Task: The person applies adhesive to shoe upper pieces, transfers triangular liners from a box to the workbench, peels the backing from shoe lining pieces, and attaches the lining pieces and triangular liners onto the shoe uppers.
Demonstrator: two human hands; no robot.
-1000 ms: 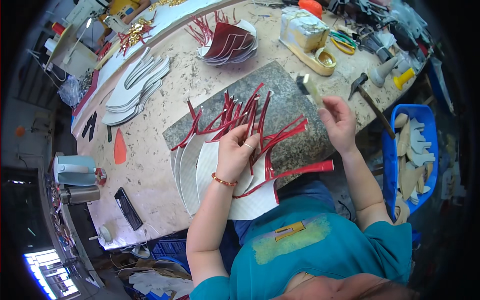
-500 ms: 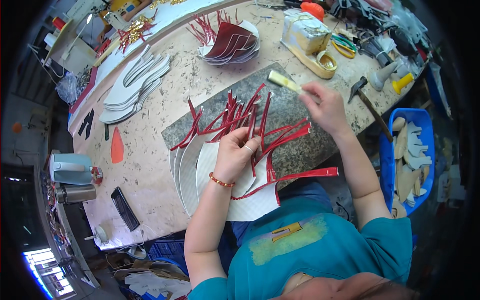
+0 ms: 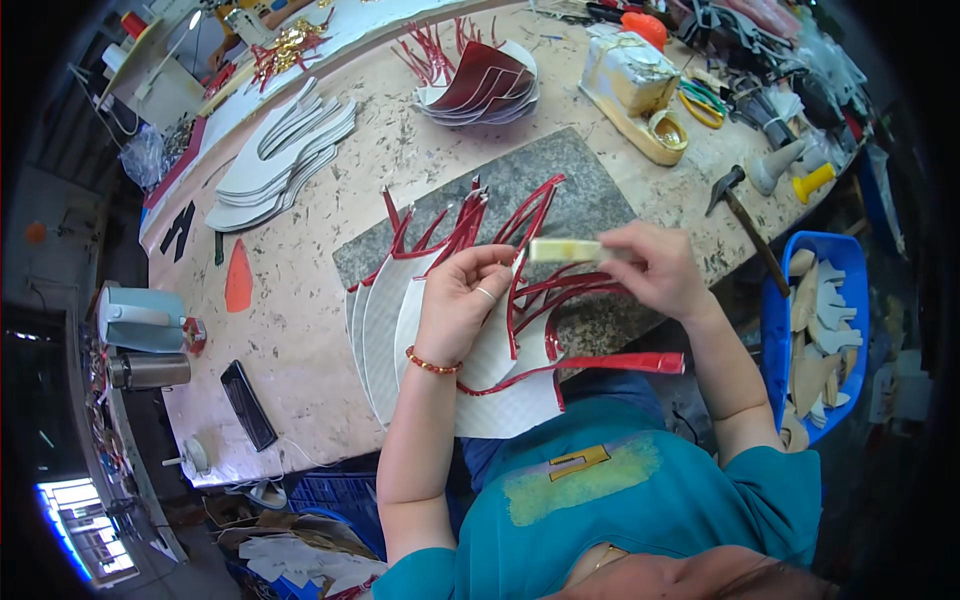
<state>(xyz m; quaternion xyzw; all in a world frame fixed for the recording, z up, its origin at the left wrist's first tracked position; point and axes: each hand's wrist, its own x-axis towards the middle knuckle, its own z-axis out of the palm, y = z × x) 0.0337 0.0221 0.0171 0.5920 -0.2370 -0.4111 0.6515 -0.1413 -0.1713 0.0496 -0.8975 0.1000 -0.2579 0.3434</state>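
My left hand (image 3: 462, 300) rests on a fanned stack of white curved pieces (image 3: 385, 325) edged in red, thumb and fingers pinching a thin red strap by its end. Several more glossy red straps (image 3: 625, 363) stick out from these pieces. In my right hand (image 3: 655, 268) is a flat brush (image 3: 565, 250) with a pale yellowish head. Its head lies across the red straps, close by my left fingertips; whether it touches them I cannot tell. Under part of the pieces is a grey speckled slab (image 3: 575, 170).
A crusted glue pot (image 3: 668, 130) on a block stands at the far right, near a hammer (image 3: 748, 215). Beyond the slab sits a bundle of dark red and white pieces (image 3: 480, 85). White cutouts (image 3: 270, 165) are stacked left. A blue bin (image 3: 775, 335) is beside the table.
My right hand has brought the brush down and nearer to my left hand, over the straps. Fewer straps are bunched at my left fingers. The view has shifted slightly.
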